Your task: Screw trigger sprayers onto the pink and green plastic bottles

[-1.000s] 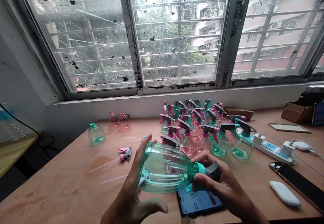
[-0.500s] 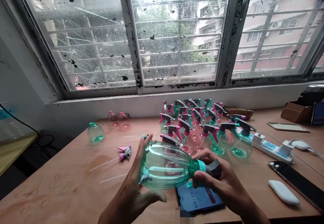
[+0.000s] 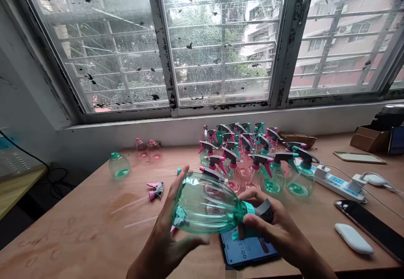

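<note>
A clear green spray bottle (image 3: 206, 205) lies nearly on its side in the air between my hands, its base to the left. My right hand (image 3: 273, 224) is closed round the turquoise collar and the dark grey spray head, hiding part of the trigger. At the base is my left hand (image 3: 168, 218), its fingers stretched out and its thumb held apart below the bottle. Left of it, a pink-and-grey spray head (image 3: 156, 190) with a clear tube rests on the table. A second tube (image 3: 140, 221) runs behind my left hand.
Assembled pink and green spray bottles (image 3: 232, 157) crowd the back of the table (image 3: 78, 224). A headless green bottle (image 3: 119, 165) and two pink ones (image 3: 147, 149) stand left. A lit phone (image 3: 249, 249) lies below my hands; a power strip (image 3: 341, 184), dark phone (image 3: 372, 228) and white case (image 3: 353, 239) lie right.
The bottle has tilted slightly, its base end a little higher and further left. My left hand has shifted slightly with its thumb still apart; my right hand keeps its grip at the collar.
</note>
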Tool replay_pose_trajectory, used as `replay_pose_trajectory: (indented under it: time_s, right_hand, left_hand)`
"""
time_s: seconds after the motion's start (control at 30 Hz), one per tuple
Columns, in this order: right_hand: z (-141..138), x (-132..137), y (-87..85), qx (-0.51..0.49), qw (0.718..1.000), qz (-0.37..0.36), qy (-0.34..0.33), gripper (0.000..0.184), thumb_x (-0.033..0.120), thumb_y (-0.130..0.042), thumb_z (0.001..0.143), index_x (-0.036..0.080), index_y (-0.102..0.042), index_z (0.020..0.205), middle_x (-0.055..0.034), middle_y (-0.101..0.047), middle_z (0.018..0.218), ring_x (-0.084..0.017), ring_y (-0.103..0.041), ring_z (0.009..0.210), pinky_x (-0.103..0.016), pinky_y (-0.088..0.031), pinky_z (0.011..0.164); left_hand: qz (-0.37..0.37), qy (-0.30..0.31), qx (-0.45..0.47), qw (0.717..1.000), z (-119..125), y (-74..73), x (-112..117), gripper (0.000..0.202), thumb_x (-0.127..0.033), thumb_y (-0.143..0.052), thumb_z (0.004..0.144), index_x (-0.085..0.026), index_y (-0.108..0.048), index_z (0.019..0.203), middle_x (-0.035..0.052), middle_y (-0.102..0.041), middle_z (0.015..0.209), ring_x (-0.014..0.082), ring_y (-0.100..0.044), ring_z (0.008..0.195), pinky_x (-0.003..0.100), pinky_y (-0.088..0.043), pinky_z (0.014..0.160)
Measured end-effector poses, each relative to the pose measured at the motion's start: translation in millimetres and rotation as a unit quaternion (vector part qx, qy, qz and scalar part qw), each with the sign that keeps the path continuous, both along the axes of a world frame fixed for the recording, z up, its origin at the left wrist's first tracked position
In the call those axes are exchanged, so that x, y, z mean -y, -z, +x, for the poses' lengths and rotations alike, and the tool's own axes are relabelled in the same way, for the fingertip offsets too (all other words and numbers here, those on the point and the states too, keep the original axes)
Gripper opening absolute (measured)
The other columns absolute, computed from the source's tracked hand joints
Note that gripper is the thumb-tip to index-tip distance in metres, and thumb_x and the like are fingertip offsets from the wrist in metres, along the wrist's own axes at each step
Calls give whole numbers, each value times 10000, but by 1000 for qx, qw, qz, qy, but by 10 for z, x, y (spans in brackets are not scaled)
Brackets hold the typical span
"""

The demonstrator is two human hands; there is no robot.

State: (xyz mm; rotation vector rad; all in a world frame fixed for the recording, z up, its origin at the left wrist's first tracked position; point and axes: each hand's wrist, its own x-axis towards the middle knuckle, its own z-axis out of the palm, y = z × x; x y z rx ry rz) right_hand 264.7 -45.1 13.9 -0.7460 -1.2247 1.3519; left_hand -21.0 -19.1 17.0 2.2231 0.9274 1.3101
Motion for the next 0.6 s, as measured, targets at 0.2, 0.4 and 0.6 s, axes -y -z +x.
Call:
replay_pose_trajectory:
  time_s: [0.2,0.4,0.6]
  right_hand:
    - [24,-153,31,9,990,-113,-86,601,747,-850,961,193,-642,859,-53,-817,665,-159,-761,535,-185,-528,473]
    - [-6,-123,86,9,999,-13,39,493,614,-984,886,208,-709,943,-10,-822,687,-183,-784,604,-243,-601,604]
    - [112,-69,25,93,994,22,59,451,602,-972,911,199,-785,990,-36,-857,756,-169,-749,639,-216,-531,578]
  left_hand:
    - [247,-54,-85,964,-15,-69,-115,888,-19,-526,1157,-479,-211,1847,65,-352,1911,312,-383,1762,560,-459,1378]
    - [212,-102,-146,961,-30,25,-191,936,-560,-726,1107,-249,-266,1860,230,-457,1830,447,-461,1696,665,-392,1389]
    - [195,-47,-77,977,-39,-62,-200,735,-414,-691,1160,-362,-376,1822,140,-510,1820,352,-546,1657,523,-534,1325]
